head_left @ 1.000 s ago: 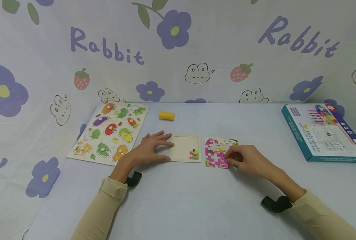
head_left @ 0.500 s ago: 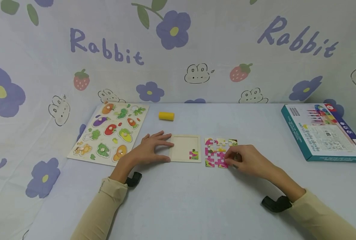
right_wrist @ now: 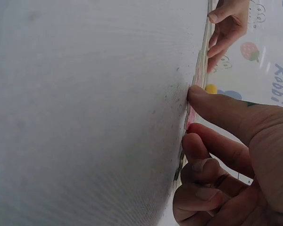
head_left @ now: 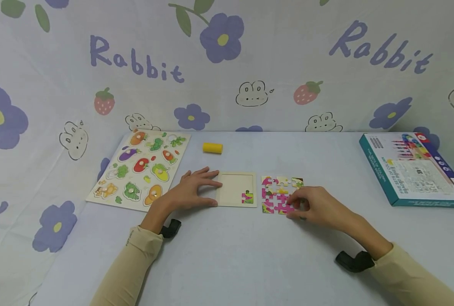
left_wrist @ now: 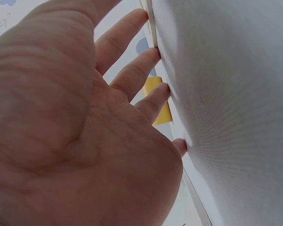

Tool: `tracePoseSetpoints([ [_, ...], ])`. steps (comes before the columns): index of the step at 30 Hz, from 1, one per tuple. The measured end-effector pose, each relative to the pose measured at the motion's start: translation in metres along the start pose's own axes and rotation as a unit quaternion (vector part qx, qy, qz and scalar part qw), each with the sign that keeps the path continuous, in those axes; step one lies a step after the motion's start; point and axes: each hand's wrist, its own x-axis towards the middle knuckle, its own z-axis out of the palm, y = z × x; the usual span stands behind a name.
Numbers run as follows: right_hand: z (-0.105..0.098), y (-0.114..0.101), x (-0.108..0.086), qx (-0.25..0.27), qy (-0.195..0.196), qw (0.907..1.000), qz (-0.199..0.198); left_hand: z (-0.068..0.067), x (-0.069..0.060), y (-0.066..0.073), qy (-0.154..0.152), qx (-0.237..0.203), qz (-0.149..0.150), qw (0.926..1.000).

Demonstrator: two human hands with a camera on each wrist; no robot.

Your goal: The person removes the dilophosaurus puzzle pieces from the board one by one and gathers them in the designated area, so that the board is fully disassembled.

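Observation:
My left hand [head_left: 188, 191] rests on the table with straight, spread fingers, its thumb and fingertips touching the left edge of a small wooden puzzle tray [head_left: 232, 187]. One green-and-pink jigsaw piece [head_left: 248, 198] lies in the tray's lower right corner. Just right of the tray, several jigsaw pieces [head_left: 274, 193], pink, yellow and green, are laid out in a block. At the block's lower right my right hand [head_left: 319, 208] pinches a pink jigsaw piece [right_wrist: 191, 115] between thumb and index finger, the other fingers curled. The hand partly covers that piece in the head view.
A vegetable peg puzzle board [head_left: 140, 170] lies at the left, close to my left forearm. Behind the tray is a yellow cylinder [head_left: 212, 148]. A teal-edged box [head_left: 414, 170] lies at the far right, and a printed cloth [head_left: 273, 55] hangs at the back.
My right hand has shifted slightly right, and more pink shows at the block's lower right, beside its fingertips. The left hand and the tray have stayed in place.

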Motion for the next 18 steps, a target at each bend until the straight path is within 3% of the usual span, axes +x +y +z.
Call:
tracePoseSetpoints([
  [18, 0.0029, -0.0011, 0.0007, 0.002, 0.009, 1.0000, 0.003, 0.0004, 0.0003, -0.0003, 0.001, -0.003, 0.002, 1.0000],
])
